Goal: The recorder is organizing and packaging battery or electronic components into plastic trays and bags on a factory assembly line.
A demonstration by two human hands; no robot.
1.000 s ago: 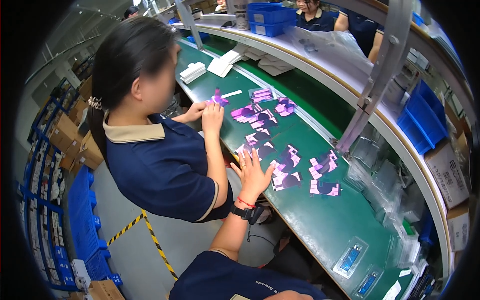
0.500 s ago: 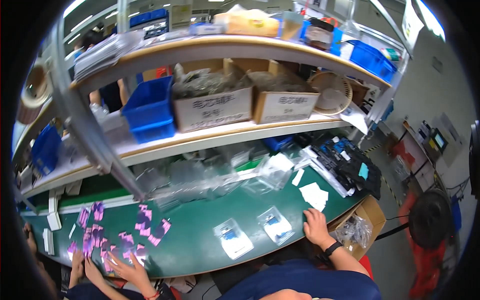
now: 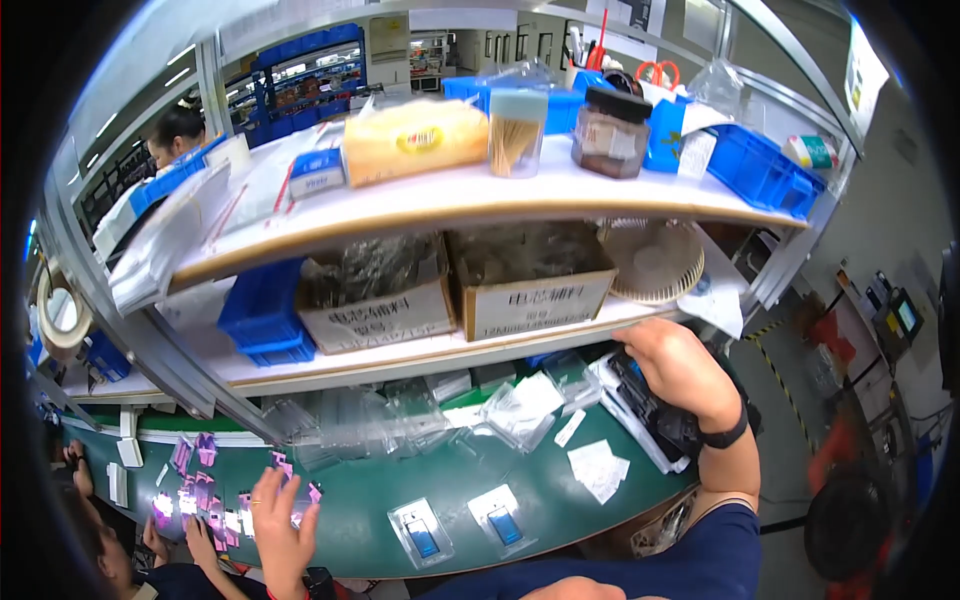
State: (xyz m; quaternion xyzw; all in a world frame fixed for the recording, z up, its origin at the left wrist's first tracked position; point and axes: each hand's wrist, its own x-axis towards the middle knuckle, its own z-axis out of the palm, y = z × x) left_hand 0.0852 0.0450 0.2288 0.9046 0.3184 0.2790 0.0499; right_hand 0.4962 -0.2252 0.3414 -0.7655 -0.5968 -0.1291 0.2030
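Observation:
My left hand [image 3: 285, 525] is raised at the lower left with its fingers spread and nothing in it. Small pink and purple flat pieces [image 3: 203, 490] lie on the green table beyond it and to its left. On the right, my right hand [image 3: 685, 370] is up in front of the lower shelf's edge, back upward. Its fingers are loosely bent, their tips partly hidden, and no held thing shows. Below it is a stack of black parts [image 3: 655, 410]. Two clear packs, a left one [image 3: 421, 532] and a right one [image 3: 503, 520], each with a dark blue rectangular piece, lie between my hands.
Loose white papers [image 3: 598, 470] and clear plastic bags [image 3: 375, 425] lie on the green table [image 3: 350, 535]. Above stand shelves with open cartons [image 3: 535, 300], blue bins [image 3: 265, 310], a jar [image 3: 610, 135] and a toothpick box [image 3: 516, 135]. A co-worker's hands [image 3: 203, 548] work at the left.
My right hand has left the table beside the papers and risen toward the shelf. My left hand has lifted away from the pink pieces. The view has tilted up.

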